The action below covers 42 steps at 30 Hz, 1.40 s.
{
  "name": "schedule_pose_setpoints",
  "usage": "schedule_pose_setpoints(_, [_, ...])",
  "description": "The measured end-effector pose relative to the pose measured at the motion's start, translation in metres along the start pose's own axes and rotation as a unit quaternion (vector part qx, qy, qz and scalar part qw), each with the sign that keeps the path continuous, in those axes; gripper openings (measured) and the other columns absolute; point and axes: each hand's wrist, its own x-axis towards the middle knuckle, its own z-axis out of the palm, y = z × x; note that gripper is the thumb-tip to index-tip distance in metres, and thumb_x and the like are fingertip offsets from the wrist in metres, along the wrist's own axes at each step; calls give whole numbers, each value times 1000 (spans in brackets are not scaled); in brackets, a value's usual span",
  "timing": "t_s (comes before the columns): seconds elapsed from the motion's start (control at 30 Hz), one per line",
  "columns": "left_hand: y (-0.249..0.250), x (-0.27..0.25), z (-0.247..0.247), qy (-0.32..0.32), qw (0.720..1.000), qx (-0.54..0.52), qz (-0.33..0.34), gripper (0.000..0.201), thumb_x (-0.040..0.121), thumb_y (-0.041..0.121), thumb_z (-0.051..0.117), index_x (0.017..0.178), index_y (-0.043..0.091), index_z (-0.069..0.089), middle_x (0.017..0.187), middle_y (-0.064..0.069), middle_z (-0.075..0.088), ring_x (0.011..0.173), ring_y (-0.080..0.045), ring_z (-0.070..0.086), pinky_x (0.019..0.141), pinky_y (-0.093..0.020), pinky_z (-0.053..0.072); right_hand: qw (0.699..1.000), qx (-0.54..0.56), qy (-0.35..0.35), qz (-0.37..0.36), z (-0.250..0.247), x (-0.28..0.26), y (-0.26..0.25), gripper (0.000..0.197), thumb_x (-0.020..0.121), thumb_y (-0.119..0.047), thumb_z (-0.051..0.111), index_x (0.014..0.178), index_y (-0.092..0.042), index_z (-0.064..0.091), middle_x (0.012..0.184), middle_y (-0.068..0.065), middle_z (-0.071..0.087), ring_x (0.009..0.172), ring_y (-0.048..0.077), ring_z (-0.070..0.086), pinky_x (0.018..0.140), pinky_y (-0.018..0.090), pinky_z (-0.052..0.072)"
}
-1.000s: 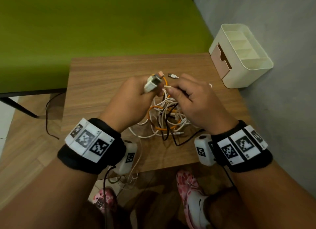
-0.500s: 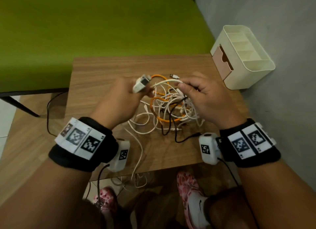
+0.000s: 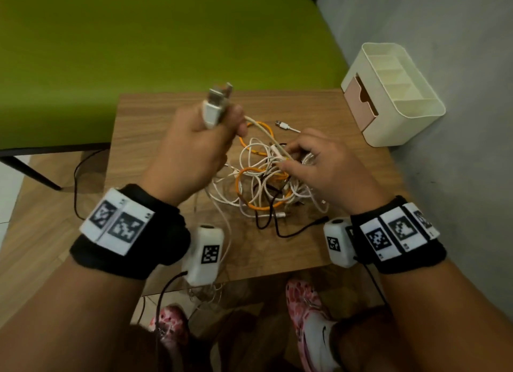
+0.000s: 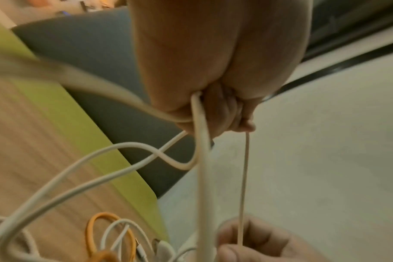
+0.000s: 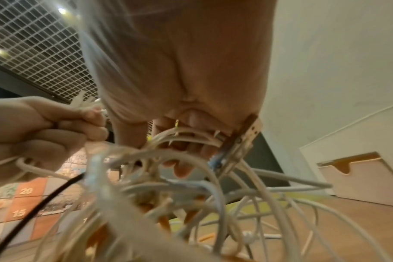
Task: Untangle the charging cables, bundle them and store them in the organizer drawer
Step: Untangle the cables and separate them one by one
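A tangle of white, orange and black charging cables [image 3: 266, 182] lies mid-table. My left hand [image 3: 219, 124] is raised above the table's far part and grips white USB plugs [image 3: 215, 105] with their white cables [image 4: 202, 141] trailing down to the tangle. My right hand [image 3: 294, 155] sits on the tangle's right side, fingers curled into the white cables [image 5: 186, 138]. One taut white cable [image 3: 266, 132] runs from the left hand to the right. The cream organizer [image 3: 394, 93] with its pink drawer [image 3: 359, 102] shut stands at the far right corner.
The wooden table [image 3: 150, 138] has a green bench [image 3: 138, 52] behind it and a grey wall [image 3: 458, 121] to the right. A loose white plug end [image 3: 283, 125] lies beyond the tangle. Some cable hangs off the table's near edge [image 3: 208, 291].
My left hand has lifted up and away with the USB plugs, pulling a white cable taut. My right hand has dropped onto the tangle and holds it down.
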Motion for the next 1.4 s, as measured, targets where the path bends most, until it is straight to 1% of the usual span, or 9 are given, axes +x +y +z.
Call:
schedule_pose_setpoints(0.1, [0, 0, -5, 17, 990, -138, -33, 34, 95, 26, 48, 64, 24, 62, 59, -8, 16, 41, -8, 18, 40, -18, 17, 998, 29, -46, 33, -9, 0, 2, 16, 82, -27, 78, 93, -20, 70, 93, -13, 58, 89, 1, 57, 74, 8, 40])
schedule_pose_setpoints(0.23, [0, 4, -10, 73, 969, -231, -57, 30, 102, 23, 45, 73, 16, 50, 56, 3, 22, 40, -4, 17, 37, -16, 17, 992, 20, -117, 30, -22, -1, 3, 36, 79, -15, 79, 112, -26, 67, 105, -13, 56, 96, -1, 54, 82, 9, 41])
schedule_pose_setpoints(0.43, [2, 7, -14, 67, 975, -199, -71, 32, 104, 23, 40, 74, 16, 49, 55, 4, 21, 42, -6, 16, 40, -18, 13, 973, -81, -187, 109, -27, -6, 6, 71, 79, -20, 74, 136, -48, 42, 138, -24, 33, 128, 21, 42, 109, 50, 36])
schedule_pose_setpoints(0.53, [0, 4, 0, 16, 981, -178, -76, 32, 104, 22, 40, 75, 14, 50, 56, 2, 18, 42, -7, 16, 39, -16, 16, 995, -3, -91, 35, -25, -6, -12, 69, 81, -23, 72, 142, -37, 43, 142, -14, 34, 127, 13, 42, 103, 30, 41])
schedule_pose_setpoints(0.67, [0, 1, 10, -24, 982, -172, -80, 32, 103, 21, 41, 74, 13, 51, 55, 1, 20, 41, -6, 18, 39, -15, 18, 987, 139, 77, -33, 0, -5, -34, 39, 92, -23, 66, 129, -18, 56, 124, -4, 57, 115, 3, 54, 95, 19, 46])
schedule_pose_setpoints(0.93, [13, -3, -10, -55, 941, -322, -83, 36, 101, 28, 38, 70, 19, 54, 58, 5, 20, 37, 1, 20, 34, -13, 14, 994, 89, -40, 43, 12, 1, -11, 19, 101, -30, 51, 92, -17, 62, 82, -4, 63, 78, 11, 59, 71, 34, 47])
schedule_pose_setpoints(1.1, [4, -1, -20, 52, 991, -77, -93, 29, 103, 21, 43, 81, 14, 62, 55, 8, 49, 39, -4, 22, 38, -16, 18, 993, 90, 68, 22, -6, 0, -9, 19, 101, -28, 53, 100, -19, 71, 83, -7, 62, 77, -1, 55, 66, 16, 40])
schedule_pose_setpoints(1.23, [4, -5, -16, 120, 972, 203, -16, 21, 103, 19, 47, 110, 18, 67, 53, 13, 50, 39, 2, 40, 44, -13, 29, 994, 26, 93, -46, -3, 3, -5, 21, 98, -26, 57, 104, -16, 74, 80, -5, 55, 79, 11, 51, 71, 22, 38])
schedule_pose_setpoints(1.4, [-6, -9, 11, -18, 961, 272, 48, 21, 94, 32, 48, 88, 27, 68, 80, 17, 68, 69, 4, 56, 69, -26, 48, 985, -20, 101, -141, 11, 5, -12, 22, 96, -24, 56, 106, -13, 74, 77, -7, 47, 76, 19, 47, 69, 38, 39])
